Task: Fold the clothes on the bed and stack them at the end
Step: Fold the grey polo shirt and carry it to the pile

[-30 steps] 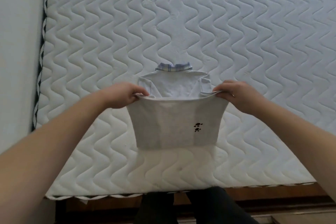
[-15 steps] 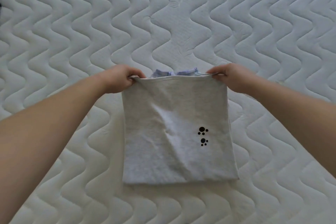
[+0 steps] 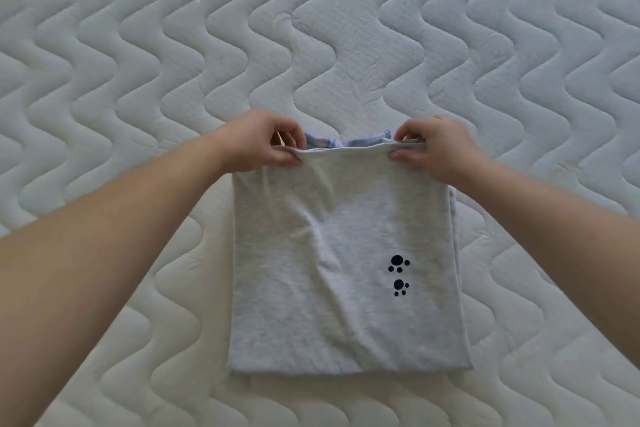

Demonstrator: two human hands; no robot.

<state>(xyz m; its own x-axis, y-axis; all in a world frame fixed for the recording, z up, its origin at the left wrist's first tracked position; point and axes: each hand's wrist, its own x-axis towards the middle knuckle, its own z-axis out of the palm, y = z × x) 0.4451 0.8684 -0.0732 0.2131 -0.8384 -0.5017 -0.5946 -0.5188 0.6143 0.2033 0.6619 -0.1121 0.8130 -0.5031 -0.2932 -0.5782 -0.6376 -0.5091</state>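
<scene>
A light grey shirt (image 3: 332,253) with two small black paw prints lies folded in half on the white quilted mattress (image 3: 138,62). Its blue checked collar (image 3: 346,141) peeks out just beyond the folded hem. My left hand (image 3: 263,140) pinches the hem's far left corner. My right hand (image 3: 433,146) pinches the far right corner. The hem lies almost level with the collar, and the fold line faces me at the bottom.
The quilted mattress fills the whole view around the shirt. No other clothes or bed edges show in the frame.
Both hands carried the hem away from me up to the collar and lowered it, so the shirt's lower half now covers the upper half. The camera has moved closer, and the bed edge has left the view.
</scene>
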